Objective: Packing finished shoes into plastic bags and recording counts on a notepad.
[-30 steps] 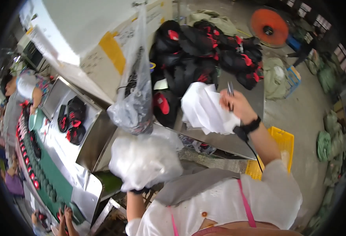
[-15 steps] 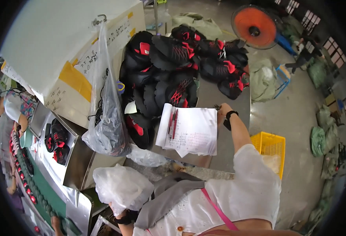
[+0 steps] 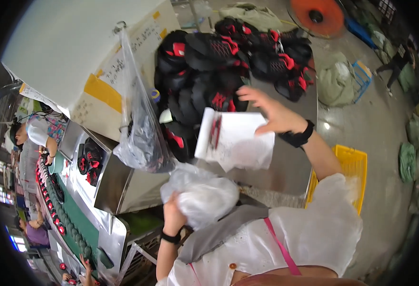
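Note:
Against my front, my left hand (image 3: 173,214) is closed on a crumpled bundle of clear plastic bags (image 3: 207,195). My right hand (image 3: 277,114) hovers over the right side of a white paper pad (image 3: 242,131), fingers spread and nothing seen in them. Two slim red and dark pens (image 3: 215,131) lie on the pad's left part. Just beyond the pad, black shoes with red details (image 3: 200,93) are heaped on the metal table (image 3: 288,178). A small pale paper piece (image 3: 165,116) sits among the shoes.
Left of the shoes hangs a clear plastic bag (image 3: 142,143) beside a large carton (image 3: 88,112). A green conveyor (image 3: 76,214) carries shoe parts, with people alongside. A yellow crate (image 3: 352,167) stands right; an orange fan (image 3: 316,18) and sacks (image 3: 335,78) are farther off.
My right hand has left the table's right edge, moved over the pad and opened. My left hand has come up and rightward with the plastic bundle. The whole view has shifted slightly.

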Motion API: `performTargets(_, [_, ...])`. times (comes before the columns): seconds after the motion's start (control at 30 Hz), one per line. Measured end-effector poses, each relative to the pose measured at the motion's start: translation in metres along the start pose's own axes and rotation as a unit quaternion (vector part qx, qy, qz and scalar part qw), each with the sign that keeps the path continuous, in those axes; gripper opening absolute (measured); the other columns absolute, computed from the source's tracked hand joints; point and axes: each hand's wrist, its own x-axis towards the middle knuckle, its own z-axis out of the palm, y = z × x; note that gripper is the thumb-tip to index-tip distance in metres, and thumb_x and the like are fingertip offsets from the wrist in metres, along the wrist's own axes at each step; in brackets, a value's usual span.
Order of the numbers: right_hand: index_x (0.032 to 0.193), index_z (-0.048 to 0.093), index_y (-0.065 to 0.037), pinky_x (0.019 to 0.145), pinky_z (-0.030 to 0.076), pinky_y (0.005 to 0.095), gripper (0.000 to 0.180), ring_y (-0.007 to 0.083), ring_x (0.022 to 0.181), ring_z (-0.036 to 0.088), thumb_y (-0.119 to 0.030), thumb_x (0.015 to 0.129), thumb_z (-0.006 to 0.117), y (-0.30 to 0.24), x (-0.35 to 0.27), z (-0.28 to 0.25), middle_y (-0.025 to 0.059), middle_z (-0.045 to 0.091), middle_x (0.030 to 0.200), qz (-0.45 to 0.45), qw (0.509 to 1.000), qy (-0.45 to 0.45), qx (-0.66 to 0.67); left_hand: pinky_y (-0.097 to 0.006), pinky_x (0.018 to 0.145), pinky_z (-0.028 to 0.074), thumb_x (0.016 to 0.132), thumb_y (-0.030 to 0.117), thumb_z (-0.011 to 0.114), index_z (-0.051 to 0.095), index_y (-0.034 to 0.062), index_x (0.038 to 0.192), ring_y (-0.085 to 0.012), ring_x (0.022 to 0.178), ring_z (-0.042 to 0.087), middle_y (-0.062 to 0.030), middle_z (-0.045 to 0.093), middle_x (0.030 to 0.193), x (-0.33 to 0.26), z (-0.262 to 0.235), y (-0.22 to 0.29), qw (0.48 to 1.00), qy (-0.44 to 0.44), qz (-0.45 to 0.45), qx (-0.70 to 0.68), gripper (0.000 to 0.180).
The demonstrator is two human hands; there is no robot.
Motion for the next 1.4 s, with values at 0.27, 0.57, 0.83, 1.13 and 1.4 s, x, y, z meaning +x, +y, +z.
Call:
performTargets(0.27, [0.138, 0.015, -0.002, 0.103, 0.028, 0.0435, 0.116, 0.0379, 0.129, 0.021, -0.038, 0.051, 0.084, -0.114, -0.123, 0.235, 0.0218, 0.026, 0.137, 0.095, 0.978, -0.123, 0.136, -0.033, 0.066, 0.052, 0.074, 0.004, 0.061, 0.053, 0.0031, 0.09, -0.028, 0.077, 0.063, -0.0149, 0.061, 0.096, -0.034, 0.079, 0.061, 0.839, -0.093, 0.003, -0.536, 0.018])
performTargets(0.57, [0.133, 0.027, -0.001, 0.105, 0.025, 0.0365, 0.088, 0.0288, 0.128, 0.029, -0.028, 0.066, 0.077, -0.156, -0.26, 0.185, 0.0206, 0.034, 0.134, 0.278, 0.898, 0.19, 0.285, -0.037, 0.083, 0.047, 0.086, 0.041, 0.049, 0.046, 0.0077, 0.113, -0.0254, 0.092, 0.058, -0.0095, 0.058, 0.103, -0.021, 0.137, 0.18, 0.8, -0.318, 0.159, -0.483, 0.043])
performTargets(0.83, [0.091, 0.06, -0.003, 0.073, 0.046, 0.0425, 0.027, 0.0388, 0.082, 0.056, -0.018, 0.068, 0.062, -0.128, -0.504, 0.195, 0.0212, 0.06, 0.088, 0.52, 0.809, 0.256, -0.095, -0.029, 0.078, 0.046, 0.085, 0.018, 0.05, 0.048, 0.0015, 0.117, -0.0183, 0.09, 0.056, -0.0098, 0.057, 0.104, -0.016, 0.299, 0.315, 0.674, -0.536, 0.003, -0.508, 0.036])
performTargets(1.13, [0.103, 0.063, -0.007, 0.081, 0.048, 0.043, 0.028, 0.031, 0.097, 0.06, -0.017, 0.085, 0.042, -0.166, -0.903, 0.178, 0.0193, 0.06, 0.106, 0.937, 0.31, 0.16, -0.025, -0.025, 0.058, 0.044, 0.083, 0.008, 0.053, 0.056, 0.0006, 0.108, -0.0099, 0.062, 0.053, -0.0039, 0.058, 0.07, -0.058, 0.509, 0.437, 0.715, -0.612, -0.11, -0.319, 0.026])
performTargets(1.4, [0.114, 0.05, 0.003, 0.081, 0.048, 0.0407, 0.038, 0.0358, 0.092, 0.06, -0.007, 0.076, 0.051, -0.141, -0.978, 0.078, 0.0209, 0.048, 0.123, 0.887, 0.288, 0.345, -0.11, -0.031, 0.061, 0.046, 0.078, 0.008, 0.057, 0.058, -0.0014, 0.1, -0.0199, 0.066, 0.058, -0.0107, 0.058, 0.074, -0.027, 0.612, 0.485, 0.776, -0.585, 0.128, -0.197, 0.024])
